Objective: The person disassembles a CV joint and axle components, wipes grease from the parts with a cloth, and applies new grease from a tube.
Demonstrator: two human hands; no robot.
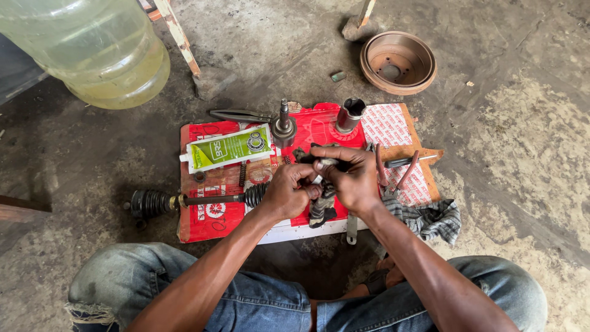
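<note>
Knees: blue jeans (258,301) fill the bottom of the view; the person squats on a concrete floor (522,154), forearms reaching forward.
Left hand (287,192): grip closed around a small greasy part (324,184); fingers curled tight, thumb pressing toward the other hand.
Right hand (350,178): grip closed on the same part from above; fingers bent over a dirty rag (319,212) that hangs below both hands.
Part: hidden mostly by fingers and rag; its exact kind cannot be told; it is held just above the red cardboard (209,221).
Progress: judging by the layout, work looks midway; the axle shaft (209,199) with its black boots lies stripped on the cardboard, its joint housing (283,126) stands apart near the far edge, so reassembly seems not yet done.
Laid out: green grease sachet (228,147) beside the housing; a dark metal cup (350,115) upright on the cardboard; red-handled pliers (393,169) just right of the hands; checked cloth (433,218) at the right corner.
Further off: rusty brake drum (398,61) on the floor; large clear water bottle (92,49) at top left.
</note>
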